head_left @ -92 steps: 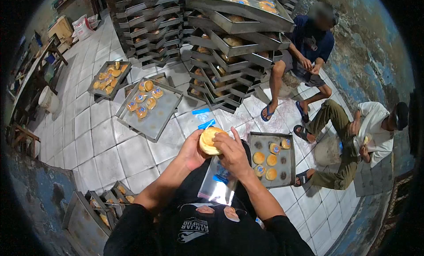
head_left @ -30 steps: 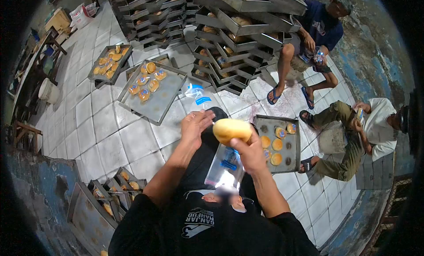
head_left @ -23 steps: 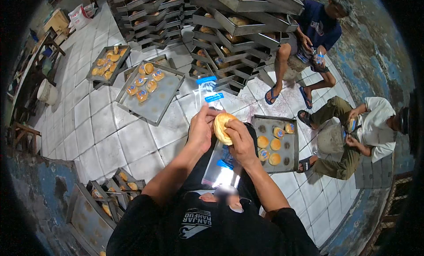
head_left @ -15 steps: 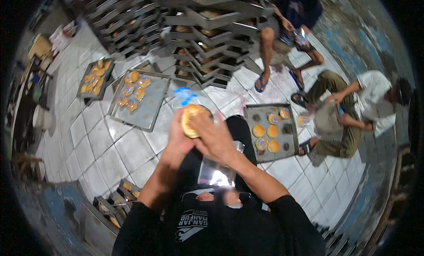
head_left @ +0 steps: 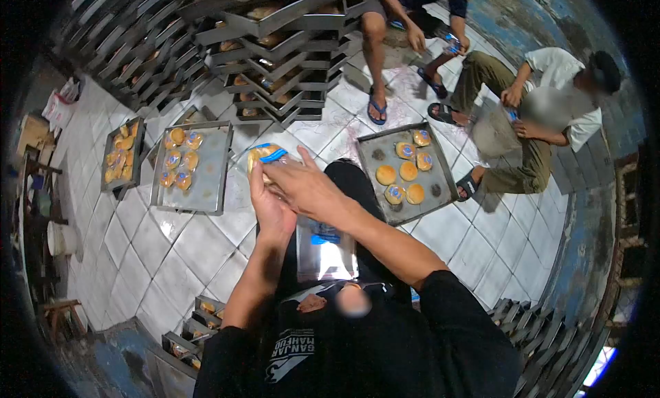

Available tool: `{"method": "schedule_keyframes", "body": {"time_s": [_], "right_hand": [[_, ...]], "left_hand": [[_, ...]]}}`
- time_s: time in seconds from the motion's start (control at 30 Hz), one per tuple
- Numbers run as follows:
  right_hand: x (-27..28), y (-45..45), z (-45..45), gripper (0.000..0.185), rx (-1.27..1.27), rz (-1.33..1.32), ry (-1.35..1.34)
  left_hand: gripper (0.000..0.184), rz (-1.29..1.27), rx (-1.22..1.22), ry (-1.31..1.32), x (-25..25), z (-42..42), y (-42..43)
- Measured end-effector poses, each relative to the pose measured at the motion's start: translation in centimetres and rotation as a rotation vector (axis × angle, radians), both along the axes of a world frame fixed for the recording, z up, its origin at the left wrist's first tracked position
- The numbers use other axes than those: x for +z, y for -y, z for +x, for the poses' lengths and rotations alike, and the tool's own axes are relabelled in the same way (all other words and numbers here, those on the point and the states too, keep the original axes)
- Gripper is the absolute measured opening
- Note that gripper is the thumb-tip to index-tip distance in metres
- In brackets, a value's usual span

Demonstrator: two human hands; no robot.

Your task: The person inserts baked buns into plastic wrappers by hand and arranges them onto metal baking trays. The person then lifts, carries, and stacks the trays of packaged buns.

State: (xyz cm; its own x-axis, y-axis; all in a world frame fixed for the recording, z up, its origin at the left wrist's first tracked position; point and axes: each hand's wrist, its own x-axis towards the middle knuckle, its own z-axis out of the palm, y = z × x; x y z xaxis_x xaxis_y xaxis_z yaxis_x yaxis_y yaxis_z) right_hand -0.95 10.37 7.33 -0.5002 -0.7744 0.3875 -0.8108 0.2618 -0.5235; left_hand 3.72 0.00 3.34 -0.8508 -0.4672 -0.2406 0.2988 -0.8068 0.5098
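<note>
A round golden bun point(head_left: 258, 153) with blue-printed clear plastic over it is between my two hands, above my lap. My left hand point(head_left: 272, 209) cups it from the left and below. Over its near side lies my right hand point(head_left: 309, 188), fingers bent round the bun and hiding much of it. On my lap, below the wrists, rests a stack of clear plastic bags point(head_left: 328, 257) with blue print, shining in the light.
To the right, a metal tray point(head_left: 368, 147) carries several buns, some wrapped. Two more trays with wrapped buns, one nearer point(head_left: 210, 185) and one farther point(head_left: 137, 154), stand left on white tiles. Stacked trays point(head_left: 275, 61) rise ahead. Two people sit at the right with plastic in their hands.
The bun, bare-looking in my hands before with blue plastic beyond it, now has the blue-printed plastic over its far side. My view has shifted, moving the surroundings leftward.
</note>
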Motion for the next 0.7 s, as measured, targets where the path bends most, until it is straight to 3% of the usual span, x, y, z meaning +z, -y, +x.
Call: {"method": "schedule_keyframes", "body": {"time_s": [0.1,0.17,0.3,0.33,0.4,0.47,0.5,0.57,0.6,0.67,0.7], "right_hand": [[2.4,-1.5,0.6,0.019,0.139,-0.217,0.162],[3.4,-1.8,1.6,0.015,0.171,-0.024,0.422],[2.1,-1.7,4.2,0.015,0.822,-0.212,1.013],[2.0,-1.5,4.6,0.014,0.853,-0.289,1.014],[1.9,-1.8,5.7,0.012,0.898,-0.440,1.024],[2.3,-2.1,4.4,0.014,0.350,-0.251,0.805],[3.4,-1.4,3.6,0.016,0.174,-0.348,0.708],[3.0,-0.5,3.1,0.017,0.147,-0.070,0.871],[1.9,-0.5,3.3,0.019,0.204,-0.081,0.878],[-0.1,-0.3,3.1,0.024,0.321,-0.102,0.874],[3.8,-1.4,4.0,0.030,0.603,-0.147,1.144]], "left_hand": [[0.061,0.118,-0.085,0.032,1.0,-0.1,2.1],[0.066,0.162,-0.117,0.037,1.3,-0.6,2.7],[0.075,0.173,-0.097,0.030,0.8,-1.3,3.9],[0.077,0.179,-0.068,0.025,0.7,-1.2,4.6],[0.075,0.192,-0.035,-0.006,0.8,0.3,6.6],[0.073,0.198,0.005,-0.004,1.2,1.0,7.0],[0.072,0.220,-0.006,0.014,0.9,1.1,6.2],[0.071,0.255,-0.032,0.045,-0.1,0.5,4.7],[0.065,0.166,-0.129,0.056,-2.2,0.0,5.0],[0.059,0.220,-0.049,0.077,-0.5,0.5,4.6],[0.057,0.243,0.001,0.079,0.3,0.3,5.0]]}}
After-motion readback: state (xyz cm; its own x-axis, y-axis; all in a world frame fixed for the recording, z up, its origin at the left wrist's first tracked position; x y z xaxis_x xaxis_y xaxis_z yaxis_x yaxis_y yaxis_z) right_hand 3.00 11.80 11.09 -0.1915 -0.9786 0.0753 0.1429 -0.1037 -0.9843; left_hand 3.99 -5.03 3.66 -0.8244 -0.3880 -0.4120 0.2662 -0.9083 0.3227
